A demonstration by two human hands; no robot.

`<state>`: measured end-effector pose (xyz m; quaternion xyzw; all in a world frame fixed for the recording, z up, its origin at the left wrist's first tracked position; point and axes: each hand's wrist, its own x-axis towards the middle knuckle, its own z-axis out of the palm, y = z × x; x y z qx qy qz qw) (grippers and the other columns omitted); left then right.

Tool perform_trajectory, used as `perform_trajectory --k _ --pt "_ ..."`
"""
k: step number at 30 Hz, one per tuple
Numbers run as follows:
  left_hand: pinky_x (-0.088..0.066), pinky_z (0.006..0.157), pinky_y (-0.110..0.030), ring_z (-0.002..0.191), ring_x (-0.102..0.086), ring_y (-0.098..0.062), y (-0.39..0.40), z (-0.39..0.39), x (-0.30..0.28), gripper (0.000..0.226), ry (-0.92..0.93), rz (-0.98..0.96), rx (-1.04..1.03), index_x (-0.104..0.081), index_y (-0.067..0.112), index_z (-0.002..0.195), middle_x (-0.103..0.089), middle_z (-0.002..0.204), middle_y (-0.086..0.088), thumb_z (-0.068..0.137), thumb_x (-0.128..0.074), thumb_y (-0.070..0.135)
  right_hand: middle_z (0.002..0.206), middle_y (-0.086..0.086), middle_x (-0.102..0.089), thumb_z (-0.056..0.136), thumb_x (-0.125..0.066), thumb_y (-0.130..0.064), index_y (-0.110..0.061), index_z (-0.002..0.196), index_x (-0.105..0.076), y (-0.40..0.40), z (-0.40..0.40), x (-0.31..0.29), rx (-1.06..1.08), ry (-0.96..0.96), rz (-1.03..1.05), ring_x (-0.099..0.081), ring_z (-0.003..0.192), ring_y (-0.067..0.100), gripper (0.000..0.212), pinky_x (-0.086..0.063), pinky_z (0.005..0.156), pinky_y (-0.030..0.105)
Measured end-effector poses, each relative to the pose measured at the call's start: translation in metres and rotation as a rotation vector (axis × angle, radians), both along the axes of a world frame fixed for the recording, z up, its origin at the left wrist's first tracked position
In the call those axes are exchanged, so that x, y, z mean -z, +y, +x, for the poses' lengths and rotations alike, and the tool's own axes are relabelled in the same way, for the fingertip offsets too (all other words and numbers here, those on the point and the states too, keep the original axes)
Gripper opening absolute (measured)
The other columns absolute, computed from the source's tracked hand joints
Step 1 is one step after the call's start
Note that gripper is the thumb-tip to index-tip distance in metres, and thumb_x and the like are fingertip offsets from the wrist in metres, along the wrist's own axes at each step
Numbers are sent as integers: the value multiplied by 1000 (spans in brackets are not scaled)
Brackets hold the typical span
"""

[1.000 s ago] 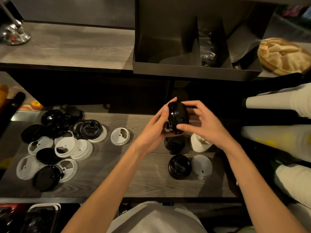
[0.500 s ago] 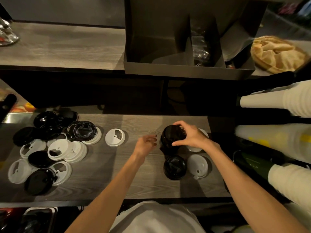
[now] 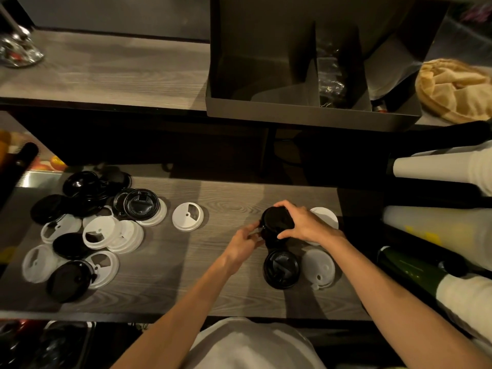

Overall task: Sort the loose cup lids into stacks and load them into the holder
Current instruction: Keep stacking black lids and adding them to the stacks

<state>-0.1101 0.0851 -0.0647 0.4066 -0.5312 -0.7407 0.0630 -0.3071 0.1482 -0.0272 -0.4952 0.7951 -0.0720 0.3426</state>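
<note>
Both hands are closing on the black lid stack (image 3: 277,222) standing on the surface (image 3: 186,262), the right hand (image 3: 303,225) curling its grip over it, the left hand (image 3: 243,245) pinching its near side.

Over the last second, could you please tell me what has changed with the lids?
Both hands brought the black lid stack down from mid-air onto the counter. The right hand kept its grip; the left hand let go, then returned to it. The loose pile stayed put.
</note>
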Motion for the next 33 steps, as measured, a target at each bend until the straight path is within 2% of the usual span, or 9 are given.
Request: perform_trajectory --k 3,6,9,11,16,20,23,28,33 --pt "-46 109 -24 134 -53 -18 -1 1 -3 50 17 5 26 -35 7 156 -52 148 -8 106 -37 -3 133 6 -60 78 -90 -30 -39 144 -33 2 4 1 17 -8 -6 -61 121 26 88 -55 97 42" --pt "-46 109 -26 126 -53 -12 -6 9 -8 45 -4 -2 23 -41 8 152 -53 137 0 107 -39 0 138 8 -58 80 -88 -31 -43 146 -27 2 7 1 -3 12 20 -60 125 28 91 -54 100 46" --pt "-53 101 -25 120 -56 -12 -21 31 -3 42 -48 -49 -39 -50 8 146 -54 139 -6 106 -41 1 157 10 -42 80 -88 -36 -39 159 -17 -4 14 -5 -32 17 40 -45 142 31 106 -46 111 46" --pt "-56 98 -30 115 -61 -15 -33 51 1 38 -74 -87 -126 -60 8 137 -60 132 -8 105 -44 -1 164 6 -31 79 -87 -44 -33 163 -13 -14 26 -13 -49 77 -47 -36 149 29 112 -39 116 44" --pt "-59 71 -36 77 -65 -20 -55 112 8 18 -168 -177 -414 -72 13 104 -69 100 -14 100 -57 2 161 -2 -36 91 -76 -41 -27 158 -32 -58 97 -27 -219 30 -203 -40 146 20 82 -38 114 35" --pt "-51 56 -23 62 -57 -14 -68 162 8 21 -217 -151 -613 -67 13 90 -66 81 -7 100 -55 -2 156 1 -43 87 -81 -34 -22 155 -39 -106 163 -11 -343 -37 -202 -45 142 21 81 -36 116 34" --pt "-52 58 -24 63 -59 -13 -75 189 7 22 -265 -129 -703 -66 15 92 -67 85 -8 102 -53 0 155 5 -42 81 -87 -29 -20 156 -35 -148 203 -5 -324 -87 -234 -48 138 28 92 -40 113 39" --pt "-55 64 -27 69 -62 -13 -81 226 9 19 -278 -66 -783 -66 9 98 -68 90 -9 103 -51 -1 158 8 -32 73 -92 -30 -21 159 -27 -218 257 2 -342 -127 -248 -40 143 34 108 -39 116 52" --pt "-57 68 -30 79 -67 -18 -90 246 8 16 -273 -15 -835 -69 12 105 -72 97 -10 103 -54 6 168 10 -9 73 -90 -22 -34 163 -13 -259 289 16 -498 56 -143 -21 151 43 118 -26 119 67"
